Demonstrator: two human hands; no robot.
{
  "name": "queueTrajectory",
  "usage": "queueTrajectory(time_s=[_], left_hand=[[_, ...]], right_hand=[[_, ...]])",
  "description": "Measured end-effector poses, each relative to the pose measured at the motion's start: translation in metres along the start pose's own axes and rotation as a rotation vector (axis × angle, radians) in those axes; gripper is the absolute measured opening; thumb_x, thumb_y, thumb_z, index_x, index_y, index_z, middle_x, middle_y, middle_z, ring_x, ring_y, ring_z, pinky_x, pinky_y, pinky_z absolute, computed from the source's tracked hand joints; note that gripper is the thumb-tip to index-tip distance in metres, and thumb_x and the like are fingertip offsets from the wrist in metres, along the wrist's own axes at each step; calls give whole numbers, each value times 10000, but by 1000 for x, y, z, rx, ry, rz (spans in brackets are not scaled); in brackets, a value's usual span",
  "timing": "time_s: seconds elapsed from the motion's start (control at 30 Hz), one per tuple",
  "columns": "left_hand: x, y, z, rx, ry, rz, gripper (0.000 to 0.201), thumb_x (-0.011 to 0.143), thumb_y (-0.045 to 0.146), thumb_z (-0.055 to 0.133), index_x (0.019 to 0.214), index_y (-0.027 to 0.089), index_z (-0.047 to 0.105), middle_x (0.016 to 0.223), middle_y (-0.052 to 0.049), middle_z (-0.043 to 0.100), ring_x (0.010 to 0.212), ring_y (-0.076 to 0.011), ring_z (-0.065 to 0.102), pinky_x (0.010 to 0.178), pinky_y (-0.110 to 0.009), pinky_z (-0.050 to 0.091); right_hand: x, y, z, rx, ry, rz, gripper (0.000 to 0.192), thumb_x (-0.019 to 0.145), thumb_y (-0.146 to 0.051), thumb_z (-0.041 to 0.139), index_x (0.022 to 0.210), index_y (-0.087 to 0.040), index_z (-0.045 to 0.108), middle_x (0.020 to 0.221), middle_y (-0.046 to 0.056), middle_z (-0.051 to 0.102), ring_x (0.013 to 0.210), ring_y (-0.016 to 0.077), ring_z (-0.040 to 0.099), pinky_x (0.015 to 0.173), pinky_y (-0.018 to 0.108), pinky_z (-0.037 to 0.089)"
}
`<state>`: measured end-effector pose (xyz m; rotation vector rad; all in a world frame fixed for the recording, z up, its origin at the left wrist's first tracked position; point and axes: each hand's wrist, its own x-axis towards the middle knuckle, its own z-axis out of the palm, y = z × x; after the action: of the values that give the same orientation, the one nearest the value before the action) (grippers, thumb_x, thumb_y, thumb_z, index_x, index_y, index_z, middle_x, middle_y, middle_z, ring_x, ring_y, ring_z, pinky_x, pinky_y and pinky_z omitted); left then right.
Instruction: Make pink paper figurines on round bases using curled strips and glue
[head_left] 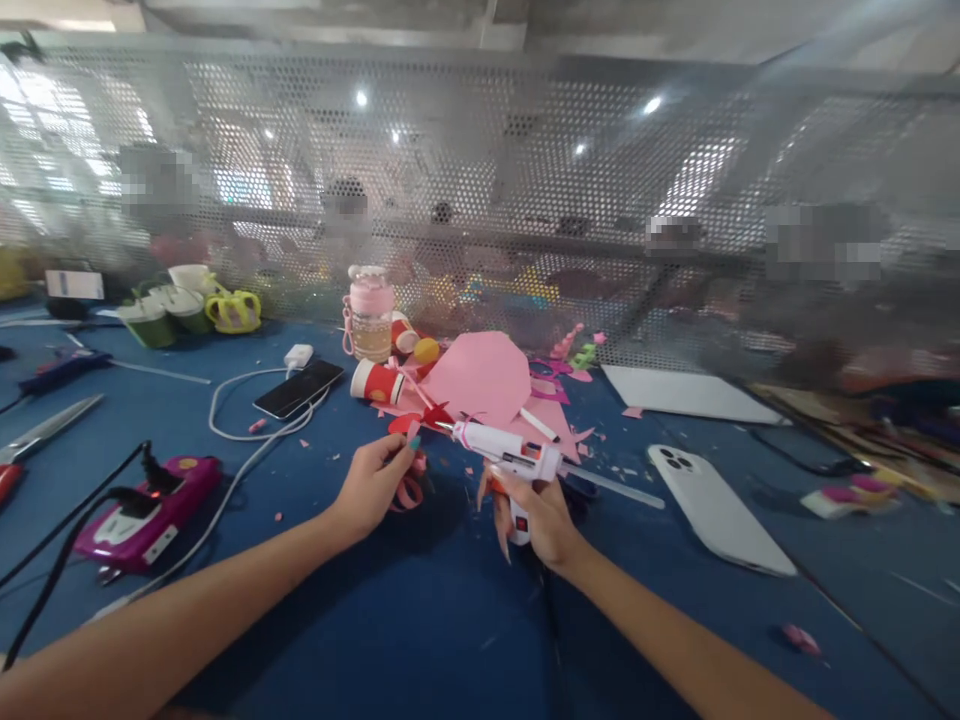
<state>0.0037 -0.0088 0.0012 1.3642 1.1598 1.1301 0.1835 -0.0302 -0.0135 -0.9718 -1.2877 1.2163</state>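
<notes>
My right hand (544,520) is wrapped around the grip of a white glue gun (495,447), fingers at its orange trigger. A clear glue stick (619,487) juts out of the gun's rear. The nozzle points left, just above the fingertips of my left hand (375,485). That hand is closed in a pinch on a small pink paper strip (412,430). A curled pink strip (407,494) hangs under those fingers; whether it joins the pinched piece, I cannot tell. Beyond both hands lie red paper pieces (436,414) and a large pink paper sheet (480,372).
A red and white paper cup (377,382) lies near a pink-lidded bottle (371,315). To the left are a black phone (300,389), a magenta power strip (176,512) and scissors (52,428). A white phone (720,510) lies right. A perforated metal screen (465,150) stands behind the blue table.
</notes>
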Motion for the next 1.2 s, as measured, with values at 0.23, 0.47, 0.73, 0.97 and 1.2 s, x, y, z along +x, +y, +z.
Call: queueTrajectory(time_s=[0.23,0.47,0.73,0.97,1.2], left_hand=[[1,-4,-1,118,-73,46,253,735,379,494,641,147,531,587,9,575,448,-81,541,415,-175,419],[-2,-2,0,242,-134,89,274,787,359,440,655,138,533,630,-21,611,418,-77,533,371,-165,408],[-3,-2,1,259,-151,99,261,807,329,418,638,153,511,634,-17,622,401,-76,539,385,-177,414],[-2,-1,1,263,-162,102,277,817,338,397,642,152,504,634,-13,607,422,-79,549,408,-180,433],[-3,1,0,299,-161,107,263,815,316,393,654,146,514,626,-21,611,411,-78,543,394,-175,424]], right_hand=[[-1,-2,6,-46,17,42,370,664,-520,576,573,-168,512,287,-52,431,254,74,380,289,196,285],[-2,0,3,-115,2,54,372,677,-510,570,557,-162,516,290,-49,421,261,75,388,309,202,304],[-1,-4,5,-119,-15,13,310,687,-476,571,613,-179,519,324,-57,432,261,89,394,303,219,306],[-1,-5,6,-133,-3,24,313,682,-476,572,608,-177,514,327,-55,434,266,87,405,315,215,316],[-1,-3,6,-102,-11,29,304,677,-473,574,621,-180,513,343,-62,430,264,80,390,308,214,309]])
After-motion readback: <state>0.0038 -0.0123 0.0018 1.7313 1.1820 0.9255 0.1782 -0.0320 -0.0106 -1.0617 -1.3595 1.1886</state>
